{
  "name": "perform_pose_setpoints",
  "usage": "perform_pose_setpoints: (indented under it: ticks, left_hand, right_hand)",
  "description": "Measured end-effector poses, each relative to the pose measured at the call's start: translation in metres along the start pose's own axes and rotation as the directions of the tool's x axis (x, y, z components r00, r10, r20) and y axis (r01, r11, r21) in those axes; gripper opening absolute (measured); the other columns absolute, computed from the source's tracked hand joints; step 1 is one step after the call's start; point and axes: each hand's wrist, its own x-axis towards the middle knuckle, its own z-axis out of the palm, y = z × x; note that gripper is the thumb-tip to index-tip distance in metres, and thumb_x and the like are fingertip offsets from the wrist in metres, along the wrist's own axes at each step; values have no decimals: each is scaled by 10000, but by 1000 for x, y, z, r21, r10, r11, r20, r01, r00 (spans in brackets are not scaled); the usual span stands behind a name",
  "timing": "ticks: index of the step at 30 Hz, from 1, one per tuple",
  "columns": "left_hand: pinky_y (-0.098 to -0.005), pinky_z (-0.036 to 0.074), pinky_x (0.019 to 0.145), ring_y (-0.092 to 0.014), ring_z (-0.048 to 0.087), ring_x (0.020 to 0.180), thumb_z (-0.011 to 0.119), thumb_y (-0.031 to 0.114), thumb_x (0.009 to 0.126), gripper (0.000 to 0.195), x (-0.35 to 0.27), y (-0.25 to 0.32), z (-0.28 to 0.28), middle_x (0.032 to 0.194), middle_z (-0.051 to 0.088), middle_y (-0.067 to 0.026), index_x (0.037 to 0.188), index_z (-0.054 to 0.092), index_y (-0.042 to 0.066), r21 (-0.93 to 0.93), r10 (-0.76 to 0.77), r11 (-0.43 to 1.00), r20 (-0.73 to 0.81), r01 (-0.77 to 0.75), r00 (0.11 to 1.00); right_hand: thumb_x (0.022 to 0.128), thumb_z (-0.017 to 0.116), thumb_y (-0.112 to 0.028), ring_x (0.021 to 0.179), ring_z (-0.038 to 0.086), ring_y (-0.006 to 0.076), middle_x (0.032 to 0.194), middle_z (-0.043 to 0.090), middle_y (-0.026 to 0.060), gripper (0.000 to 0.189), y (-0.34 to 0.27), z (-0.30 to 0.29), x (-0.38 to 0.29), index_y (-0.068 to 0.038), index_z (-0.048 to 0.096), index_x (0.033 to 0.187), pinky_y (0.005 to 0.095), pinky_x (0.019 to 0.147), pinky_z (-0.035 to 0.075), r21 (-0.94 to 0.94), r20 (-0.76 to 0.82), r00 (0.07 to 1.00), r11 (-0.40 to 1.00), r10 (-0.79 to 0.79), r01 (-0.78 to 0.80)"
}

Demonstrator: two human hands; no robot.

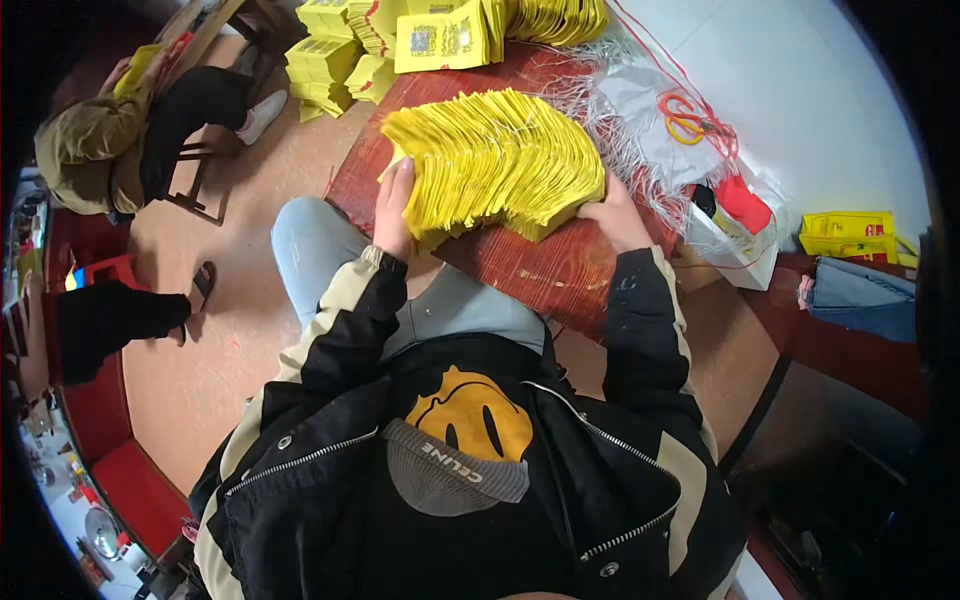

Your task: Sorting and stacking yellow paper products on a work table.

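Observation:
A long stack of yellow packaging bags (502, 161) rests on the red wooden table (540, 281), the bags packed on edge in a curved row. At the stack's left end is my left hand (395, 206), its fingers pressed against the end bag. My right hand (615, 214) grips the opposite end, near its lower corner. Between them the two hands hold the row together. A few pale strands lie across the top of the bags. The undersides of the stack and some of my fingers are hidden.
More yellow bag stacks (322, 67) stand beyond the table, and printed bags (442, 37) lie on its far end. White plastic strands (592, 112), orange-handled scissors (682, 120) and a white box (739, 251) are at right. One person (97, 157) sits at left; another (120, 322) is nearby.

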Motion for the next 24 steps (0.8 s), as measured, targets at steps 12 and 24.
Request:
perform_pose_setpoints:
  ticks: [12,24]
  left_hand:
    - [-421,404,1133,-295,463,1363,490,473,1040,714,4,61,28,1521,423,-173,1553,294,19,17,-108,994,89,107,990]
    - [-368,495,1050,-238,632,1185,520,401,1053,533,1,20,36,1321,628,-130,1411,491,7,-151,-247,950,161,272,955]
  right_hand:
    - [734,585,136,1233,561,192,1294,628,93,672,-7,7,12,22,519,1393,309,1079,394,-118,27,1000,993,6,-2]
    - [799,544,167,1264,551,191,1350,615,99,638,-22,48,16,16,509,1418,303,1089,388,-32,21,997,997,-69,70]
